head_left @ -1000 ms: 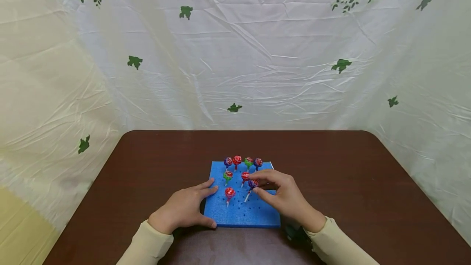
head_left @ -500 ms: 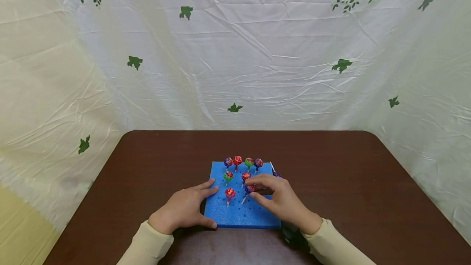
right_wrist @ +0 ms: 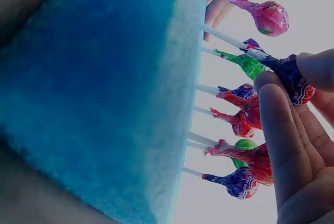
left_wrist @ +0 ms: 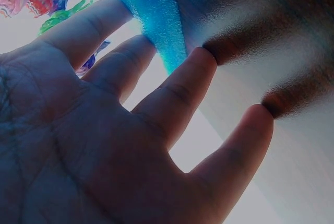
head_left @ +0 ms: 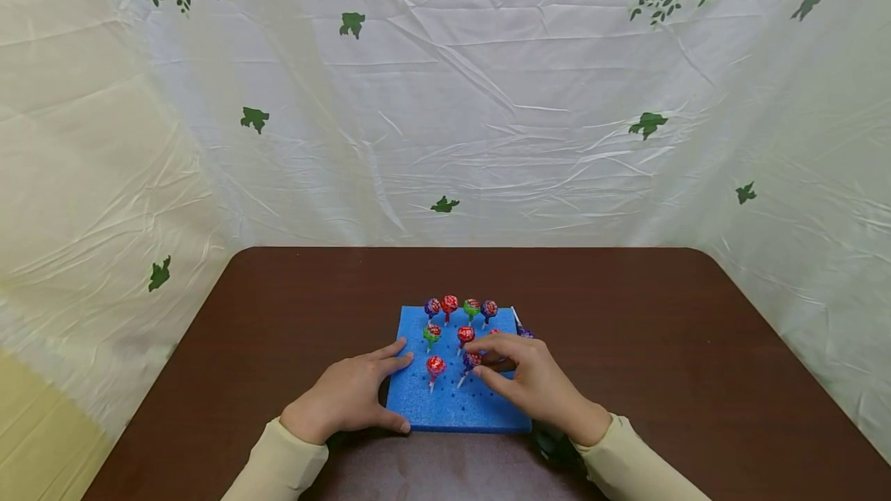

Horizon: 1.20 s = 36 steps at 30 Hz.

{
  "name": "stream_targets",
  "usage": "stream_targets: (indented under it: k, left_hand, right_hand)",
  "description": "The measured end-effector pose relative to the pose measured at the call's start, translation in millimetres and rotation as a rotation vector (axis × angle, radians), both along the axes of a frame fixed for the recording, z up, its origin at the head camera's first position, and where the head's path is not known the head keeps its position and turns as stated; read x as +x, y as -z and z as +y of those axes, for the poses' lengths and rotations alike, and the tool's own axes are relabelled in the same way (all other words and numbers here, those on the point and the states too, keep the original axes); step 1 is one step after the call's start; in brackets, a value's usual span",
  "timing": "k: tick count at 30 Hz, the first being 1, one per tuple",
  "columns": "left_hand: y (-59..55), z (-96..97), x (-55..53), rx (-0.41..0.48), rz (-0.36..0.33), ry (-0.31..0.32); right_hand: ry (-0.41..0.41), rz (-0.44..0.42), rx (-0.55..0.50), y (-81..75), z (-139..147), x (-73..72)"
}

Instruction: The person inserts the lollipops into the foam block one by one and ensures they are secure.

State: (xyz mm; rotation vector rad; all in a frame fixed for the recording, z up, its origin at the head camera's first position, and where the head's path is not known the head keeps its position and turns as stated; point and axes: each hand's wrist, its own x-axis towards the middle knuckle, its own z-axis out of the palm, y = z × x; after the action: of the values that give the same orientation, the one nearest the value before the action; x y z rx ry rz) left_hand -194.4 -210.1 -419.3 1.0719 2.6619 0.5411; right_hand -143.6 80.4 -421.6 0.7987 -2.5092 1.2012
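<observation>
My right hand (head_left: 539, 377) pinches the purple-and-red wrapped head of a lollipop (head_left: 471, 360) between thumb and fingers. In the right wrist view, this lollipop's white stick (right_wrist: 223, 36) reaches the face of the blue foam board (right_wrist: 104, 78), slightly slanted. My left hand (head_left: 355, 393) lies spread along the left edge of the foam board (head_left: 459, 417), fingertips and thumb touching it. A pink-red lollipop (head_left: 435, 366) stands left of the held one. Behind them stand a green lollipop (head_left: 431, 333) and a red lollipop (head_left: 465, 334). The right fingers partly hide another red one (head_left: 495, 331).
Several lollipops, among them a red one (head_left: 449, 303), stand in a row along the board's back edge. Beyond its right side lies a purple lollipop (head_left: 525, 332). A dark object (head_left: 554, 445) sits under the right wrist. The brown table (head_left: 334, 292) meets a leaf-printed curtain (head_left: 543, 176).
The right hand has brought the purple lollipop slightly left and down to the board, then nearly stopped. The purple lollipop beyond the board's right side has come into view. My left hand stays put.
</observation>
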Motion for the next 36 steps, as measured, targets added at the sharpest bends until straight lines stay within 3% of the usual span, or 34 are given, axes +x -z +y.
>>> stream_targets:
  k: [36]
  left_hand:
    - [0.2, 4.1, -3.0, -0.021, 0.001, -0.022]
  right_hand:
    - [0.011, -0.072, 0.055, -4.3, -1.4, -6.0]
